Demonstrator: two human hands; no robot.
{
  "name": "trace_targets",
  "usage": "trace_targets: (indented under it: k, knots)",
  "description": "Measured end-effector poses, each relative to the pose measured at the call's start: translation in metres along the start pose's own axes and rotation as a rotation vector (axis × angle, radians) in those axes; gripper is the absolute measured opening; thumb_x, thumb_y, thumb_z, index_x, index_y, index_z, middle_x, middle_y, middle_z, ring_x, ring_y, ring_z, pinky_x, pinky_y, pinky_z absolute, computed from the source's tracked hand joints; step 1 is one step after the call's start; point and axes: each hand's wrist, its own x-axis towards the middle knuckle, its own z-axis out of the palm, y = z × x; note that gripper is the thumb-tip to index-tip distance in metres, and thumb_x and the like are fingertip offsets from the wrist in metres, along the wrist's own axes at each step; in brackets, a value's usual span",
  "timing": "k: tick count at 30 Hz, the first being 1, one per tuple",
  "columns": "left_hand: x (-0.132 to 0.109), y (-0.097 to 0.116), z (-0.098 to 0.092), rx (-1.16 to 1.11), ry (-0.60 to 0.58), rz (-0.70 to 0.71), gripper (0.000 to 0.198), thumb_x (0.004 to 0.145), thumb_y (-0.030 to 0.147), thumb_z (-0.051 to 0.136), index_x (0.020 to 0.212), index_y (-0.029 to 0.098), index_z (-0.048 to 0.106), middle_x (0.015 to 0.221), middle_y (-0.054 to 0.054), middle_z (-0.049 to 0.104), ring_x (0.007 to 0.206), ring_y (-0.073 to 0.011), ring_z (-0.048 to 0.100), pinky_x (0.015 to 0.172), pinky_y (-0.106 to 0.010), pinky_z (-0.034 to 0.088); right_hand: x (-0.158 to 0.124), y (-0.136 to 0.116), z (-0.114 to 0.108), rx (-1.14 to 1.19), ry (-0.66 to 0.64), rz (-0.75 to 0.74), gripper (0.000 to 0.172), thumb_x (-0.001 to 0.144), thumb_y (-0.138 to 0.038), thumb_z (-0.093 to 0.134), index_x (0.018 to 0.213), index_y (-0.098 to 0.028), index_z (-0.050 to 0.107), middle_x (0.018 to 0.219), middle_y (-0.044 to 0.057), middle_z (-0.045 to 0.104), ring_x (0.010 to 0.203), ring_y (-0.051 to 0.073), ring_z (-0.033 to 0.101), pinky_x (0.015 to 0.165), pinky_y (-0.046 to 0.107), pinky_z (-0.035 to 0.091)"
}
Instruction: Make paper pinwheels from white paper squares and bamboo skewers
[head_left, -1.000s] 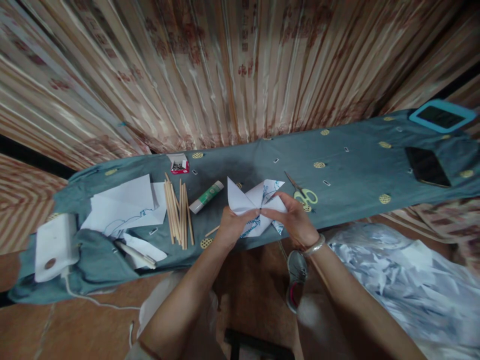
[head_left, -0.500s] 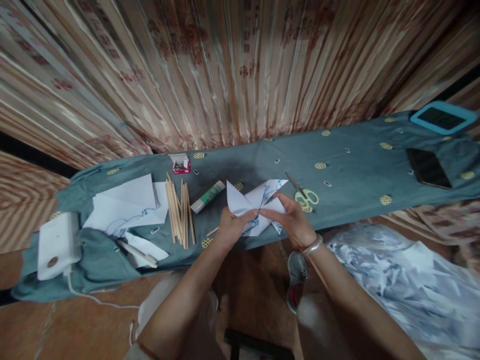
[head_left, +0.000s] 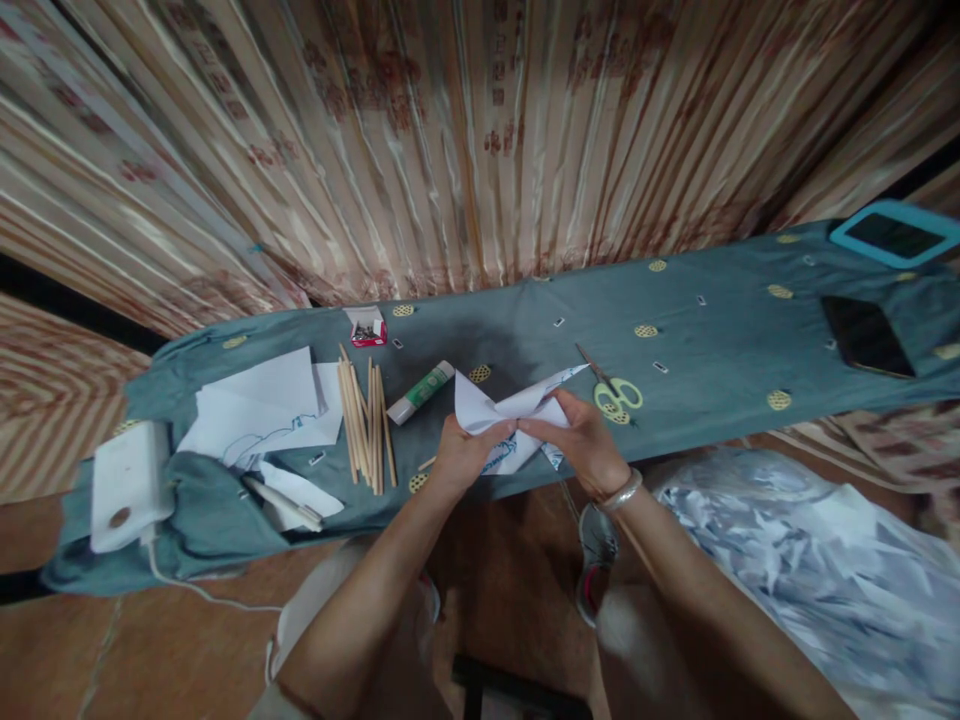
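A white paper pinwheel (head_left: 517, 405) with blue line drawings is held between both hands over the near edge of the cloth-covered table. My left hand (head_left: 466, 455) grips its left side, the thumb pressed close to the centre. On the opposite side my right hand (head_left: 589, 440), with a silver bracelet at the wrist, pinches the paper, its thumb meeting the left thumb at the middle. The fingers beneath the paper are hidden. Just left of the pinwheel lies a green and white glue stick (head_left: 421, 392). Green-handled scissors (head_left: 616, 396) rest to the right.
Several wooden sticks (head_left: 364, 425) lie beside paper sheets (head_left: 255, 400). Behind them sits a small red box (head_left: 367, 328) of metal bits. A pen (head_left: 285, 503), a white corded device (head_left: 129, 490), a phone (head_left: 868, 335) and a blue-framed tablet (head_left: 896, 234) are on the table; a plastic bag (head_left: 810, 560) stands right.
The pinwheel's upper right flap has folded lower and narrower toward the centre. Both hands keep their grip. The whole view has shifted slightly.
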Motion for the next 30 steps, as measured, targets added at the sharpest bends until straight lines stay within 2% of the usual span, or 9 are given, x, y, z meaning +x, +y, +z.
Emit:
trace_targets:
  k: [9, 19, 22, 25, 28, 30]
  knots:
    - [-0.002, 0.003, 0.0, 0.018, 0.035, -0.052, 0.032, 0.048, 0.032, 0.083, 0.07, 0.012, 0.071, 0.066, -0.002, 0.069, 0.062, -0.0148, 0.061, 0.06, -0.025, 0.049, -0.001, -0.002, 0.001, -0.012, -0.004, -0.013, 0.037, 0.055, -0.037, 0.082, 0.078, -0.019, 0.059, 0.065, -0.005, 0.062, 0.058, 0.011, 0.053, 0.057, 0.024, 0.044]
    - [-0.002, 0.003, -0.001, 0.074, -0.03, 0.022, 0.029, 0.055, 0.034, 0.082, 0.072, 0.012, 0.071, 0.069, -0.002, 0.07, 0.062, -0.0139, 0.061, 0.061, -0.024, 0.048, -0.004, -0.003, 0.0, 0.006, 0.004, -0.013, 0.042, 0.054, -0.038, 0.083, 0.084, -0.019, 0.06, 0.071, -0.002, 0.068, 0.061, 0.015, 0.059, 0.06, 0.029, 0.049]
    - [-0.004, 0.009, 0.001, 0.084, -0.081, -0.003, 0.034, 0.053, 0.036, 0.084, 0.073, 0.012, 0.072, 0.07, -0.003, 0.071, 0.063, -0.0158, 0.062, 0.062, -0.026, 0.049, -0.006, -0.005, -0.008, -0.041, 0.022, -0.07, 0.042, 0.057, -0.039, 0.082, 0.086, -0.021, 0.059, 0.073, -0.001, 0.068, 0.061, 0.015, 0.06, 0.059, 0.028, 0.048]
    - [-0.003, 0.015, 0.002, 0.001, -0.156, -0.019, 0.042, 0.052, 0.046, 0.083, 0.075, 0.012, 0.073, 0.073, -0.005, 0.072, 0.067, -0.0182, 0.064, 0.066, -0.028, 0.051, -0.011, -0.012, -0.021, -0.12, 0.063, -0.161, 0.037, 0.06, -0.04, 0.081, 0.083, -0.021, 0.058, 0.068, -0.003, 0.066, 0.056, 0.014, 0.057, 0.054, 0.026, 0.046]
    - [0.003, 0.016, -0.003, -0.119, -0.156, 0.005, 0.052, 0.064, 0.062, 0.071, 0.079, 0.012, 0.073, 0.076, -0.008, 0.073, 0.074, -0.0201, 0.066, 0.073, -0.031, 0.051, -0.025, -0.021, -0.032, -0.296, 0.118, -0.276, 0.027, 0.067, -0.036, 0.076, 0.076, -0.022, 0.055, 0.061, -0.004, 0.063, 0.055, 0.013, 0.056, 0.052, 0.025, 0.044]
    - [0.009, 0.014, -0.006, -0.13, -0.114, -0.005, 0.058, 0.072, 0.067, 0.06, 0.083, 0.011, 0.073, 0.078, -0.01, 0.073, 0.077, -0.0217, 0.067, 0.075, -0.033, 0.051, -0.039, -0.027, -0.035, -0.473, 0.151, -0.368, 0.02, 0.073, -0.031, 0.073, 0.075, -0.022, 0.056, 0.065, -0.003, 0.065, 0.061, 0.014, 0.061, 0.057, 0.024, 0.047]
